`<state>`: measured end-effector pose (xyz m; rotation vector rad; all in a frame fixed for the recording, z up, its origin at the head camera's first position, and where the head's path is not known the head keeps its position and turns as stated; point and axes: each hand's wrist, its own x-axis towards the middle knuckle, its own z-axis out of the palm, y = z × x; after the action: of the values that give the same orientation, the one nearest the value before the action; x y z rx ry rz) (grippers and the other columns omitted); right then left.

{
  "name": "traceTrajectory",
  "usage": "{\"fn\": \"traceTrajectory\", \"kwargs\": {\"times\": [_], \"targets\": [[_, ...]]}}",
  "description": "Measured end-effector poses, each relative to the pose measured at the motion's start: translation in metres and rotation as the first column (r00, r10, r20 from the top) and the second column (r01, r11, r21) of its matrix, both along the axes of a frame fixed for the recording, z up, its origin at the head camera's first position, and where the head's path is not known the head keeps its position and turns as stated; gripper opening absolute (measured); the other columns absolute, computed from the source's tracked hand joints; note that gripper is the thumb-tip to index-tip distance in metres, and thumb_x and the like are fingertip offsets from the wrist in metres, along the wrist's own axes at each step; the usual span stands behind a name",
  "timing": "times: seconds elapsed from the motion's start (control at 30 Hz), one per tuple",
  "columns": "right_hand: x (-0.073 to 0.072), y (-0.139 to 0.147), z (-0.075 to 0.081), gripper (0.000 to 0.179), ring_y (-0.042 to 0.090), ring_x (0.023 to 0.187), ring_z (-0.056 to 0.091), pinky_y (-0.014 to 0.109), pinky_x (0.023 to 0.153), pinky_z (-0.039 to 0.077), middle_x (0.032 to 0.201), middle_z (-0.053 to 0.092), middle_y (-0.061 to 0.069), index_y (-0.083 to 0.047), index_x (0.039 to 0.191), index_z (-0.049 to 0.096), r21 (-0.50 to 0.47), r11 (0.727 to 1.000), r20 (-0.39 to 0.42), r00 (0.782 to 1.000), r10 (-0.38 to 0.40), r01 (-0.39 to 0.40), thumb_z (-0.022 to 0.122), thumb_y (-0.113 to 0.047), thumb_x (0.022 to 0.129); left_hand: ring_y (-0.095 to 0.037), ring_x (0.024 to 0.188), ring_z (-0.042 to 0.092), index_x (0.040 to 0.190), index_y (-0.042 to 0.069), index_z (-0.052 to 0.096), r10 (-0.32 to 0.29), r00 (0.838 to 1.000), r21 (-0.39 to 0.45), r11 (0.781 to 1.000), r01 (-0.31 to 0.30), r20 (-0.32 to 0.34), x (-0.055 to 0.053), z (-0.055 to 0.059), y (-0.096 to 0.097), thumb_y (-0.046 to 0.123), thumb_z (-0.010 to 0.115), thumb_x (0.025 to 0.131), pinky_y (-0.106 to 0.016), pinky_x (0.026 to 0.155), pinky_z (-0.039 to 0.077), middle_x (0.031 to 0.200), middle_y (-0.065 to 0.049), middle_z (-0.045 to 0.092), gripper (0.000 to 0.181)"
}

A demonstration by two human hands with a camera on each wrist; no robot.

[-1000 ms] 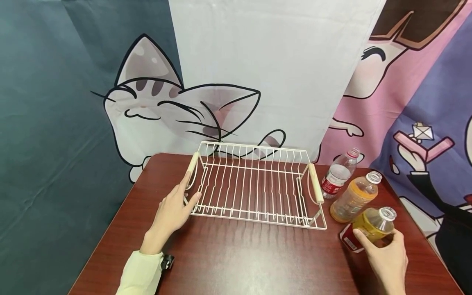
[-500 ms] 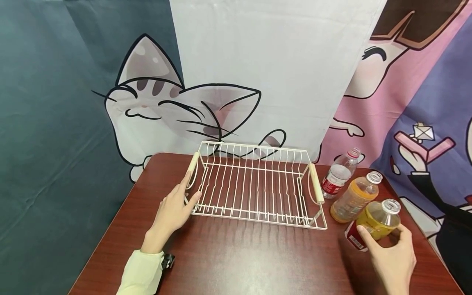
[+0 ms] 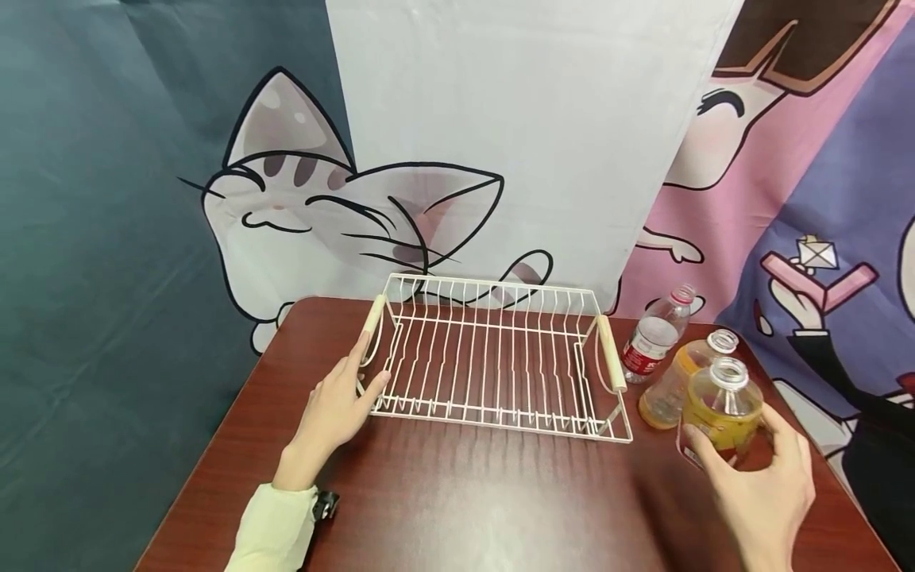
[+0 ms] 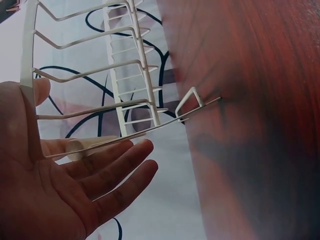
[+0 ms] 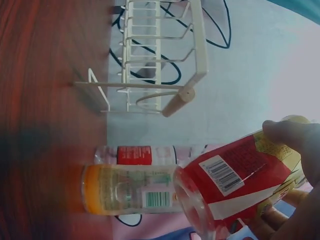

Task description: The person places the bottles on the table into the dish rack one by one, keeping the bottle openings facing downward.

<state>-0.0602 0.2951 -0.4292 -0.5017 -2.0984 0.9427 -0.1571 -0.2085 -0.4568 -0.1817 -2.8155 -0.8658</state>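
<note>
A cream wire dish rack (image 5: pixel 200 45) with two pale handles stands on the table. My left hand (image 3: pixel 334 409) rests at its front left corner. The thumb lies inside the frame and the other fingers, fairly straight, run along the outside by the left handle (image 3: pixel 373 316). My right hand (image 3: pixel 768 492) grips an uncapped plastic bottle (image 3: pixel 723 403) with a yellow and red label, thumb on one side and fingers on the other. In the right wrist view the bottle's base hangs clear of the table, tilted. Its neck points up in the head view.
Behind the held bottle stands an uncapped bottle with an orange band (image 3: pixel 661 401), partly covered. Farther back is a clear bottle with a red and white label (image 3: pixel 650 343). The brown table (image 3: pixel 500 508) meets a cartoon-printed cloth (image 3: pixel 543 119) at the back.
My right hand has raised the yellow and red bottle off the table and turned it more upright, so it now overlaps the orange-banded bottle. The left hand and the rack stay put.
</note>
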Motion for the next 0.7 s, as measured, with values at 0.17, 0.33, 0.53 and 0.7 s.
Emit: {"fn": "traceTrajectory", "kwargs": {"times": [0.17, 0.33, 0.53, 0.7], "targets": [[-0.005, -0.005, 0.0, 0.086, -0.021, 0.117, 0.038, 0.017, 0.096, 0.028, 0.119, 0.058, -0.026, -0.007, 0.146, 0.071, 0.123, 0.99, -0.068, 0.994, 0.084, -0.075, 0.101, -0.006, 0.066, -0.027, 0.09, 0.067, 0.179, 0.023, 0.026, 0.017, 1.0, -0.021, 1.0, -0.017, -0.005, 0.0, 0.001, -0.001, 0.052, 0.059, 0.113, -0.061, 0.081, 0.056, 0.125, -0.017, 0.068, 0.079], [-0.006, -0.009, -0.003, 0.083, -0.02, 0.123, 0.036, 0.032, 0.1, 0.026, 0.126, 0.064, 0.011, -0.004, 0.144, 0.072, 0.21, 0.967, -0.12, 0.977, 0.174, -0.146, 0.095, -0.008, 0.064, -0.034, 0.097, 0.069, 0.179, 0.023, 0.026, 0.029, 1.0, -0.034, 0.999, -0.029, 0.007, 0.003, -0.003, 0.002, 0.053, 0.057, 0.114, -0.064, 0.085, 0.056, 0.122, -0.017, 0.068, 0.078], [-0.019, -0.017, 0.0, 0.079, -0.012, 0.126, 0.04, 0.033, 0.106, 0.019, 0.119, 0.064, 0.03, 0.004, 0.135, 0.074, 0.334, 0.92, -0.258, 0.919, 0.298, -0.204, 0.079, -0.048, 0.076, -0.038, 0.099, 0.07, 0.178, 0.023, 0.028, 0.035, 0.999, -0.025, 0.999, -0.036, -0.009, 0.004, -0.002, 0.002, 0.051, 0.058, 0.114, -0.067, 0.087, 0.056, 0.143, -0.021, 0.065, 0.076], [-0.025, -0.023, 0.008, 0.077, 0.035, 0.11, 0.057, 0.037, 0.105, 0.021, 0.121, 0.062, 0.037, 0.004, 0.134, 0.074, 0.428, 0.873, -0.261, 0.893, 0.366, -0.233, 0.073, -0.052, 0.081, -0.044, 0.113, 0.071, 0.178, 0.022, 0.028, 0.027, 1.0, -0.038, 0.999, -0.027, -0.013, 0.002, 0.002, 0.001, 0.052, 0.056, 0.115, -0.071, 0.093, 0.055, 0.158, -0.022, 0.058, 0.075]]}}
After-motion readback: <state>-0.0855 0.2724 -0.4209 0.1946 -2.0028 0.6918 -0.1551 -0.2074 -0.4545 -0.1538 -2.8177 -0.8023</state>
